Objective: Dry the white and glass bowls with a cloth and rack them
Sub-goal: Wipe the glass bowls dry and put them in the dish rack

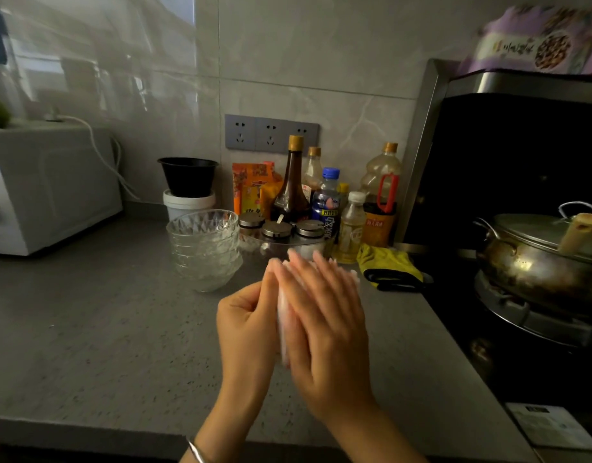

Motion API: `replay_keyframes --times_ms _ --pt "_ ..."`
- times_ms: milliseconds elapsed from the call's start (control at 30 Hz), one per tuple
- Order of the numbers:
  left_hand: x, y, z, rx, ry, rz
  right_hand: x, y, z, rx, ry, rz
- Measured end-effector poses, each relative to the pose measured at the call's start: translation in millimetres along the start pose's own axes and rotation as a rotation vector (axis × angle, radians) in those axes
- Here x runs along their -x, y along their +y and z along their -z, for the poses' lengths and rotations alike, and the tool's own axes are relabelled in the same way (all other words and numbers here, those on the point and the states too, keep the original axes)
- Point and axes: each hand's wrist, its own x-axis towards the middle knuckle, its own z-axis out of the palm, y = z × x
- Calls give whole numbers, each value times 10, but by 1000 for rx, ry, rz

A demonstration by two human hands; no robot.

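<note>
A person is pressing a white cloth [283,317] over the counter [104,329].
The left hand [246,317] is gripping it; the right hand [326,315] is lying flat on it. The stacked glass bowls [204,252] are sitting at eleven o'clock from the hands.

Glass bowls [204,248] stacked on counter [104,329], bottles [324,195] behind, microwave [47,188] L, wok [538,262] R
</note>
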Motion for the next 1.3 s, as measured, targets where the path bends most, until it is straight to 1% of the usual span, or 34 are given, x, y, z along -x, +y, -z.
replay_keyframes --times_ms 33,67,133,200,267,300,333,400,467,567,667,767,833,933,1000,1067,1133,1167,1200,1233,1300 --pt "19 4 -15 -8 5 -9 -71 19 18 -24 11 -28" --pt "34 18 -24 -19 20 -20 -131 50 26 -106 20 -93" --pt "44 58 -18 -30 66 -33 -210 83 66 -408 31 -291" --pt "46 87 11 2 97 -10 -234 103 116 -765 69 -575" --pt "45 81 38 50 106 35 -199 147 132 -1022 58 -880" --pt "43 70 45 68 108 62 -173 150 154 -1080 62 -978" --pt "39 55 53 79 102 91 -142 159 173 -1103 80 -1038" --pt "14 23 78 64 49 127 -138 181 207 -1110 154 -1087" --pt "-28 33 116 -8 -65 114 -170 220 241 -1089 170 -1081" --pt "-97 116 143 -102 -237 18 -244 285 269 -1046 141 -932" --pt "-118 138 109 -207 -299 -59 -283 271 285 -997 78 -792" --pt "-82 124 76 -185 -242 -109 -209 238 263 -913 51 -675" --pt "-61 128 72 -109 -155 -72 -96 195 231 -833 60 -527" --pt "-62 124 70 -2 -4 42 103 93 142 -513 37 -210" --pt "-73 97 62 14 64 60 217 13 60 -250 19 -105" --pt "-68 72 35 17 46 34 195 -68 38 -63 5 -13" --pt "-23 67 -15 2 -28 -5 42 -64 80 27 12 36" --pt "3 73 -29 -12 -45 -21 -50 -34 107 15 24 1" --pt "20 79 -31 -24 -37 -34 -136 7 134 -66 24 -84" --pt "24 83 -20 -26 -8 -41 -193 60 159 -228 -1 -196" --pt "7 96 20 4 62 -12 -199 146 158 -693 -52 -405"
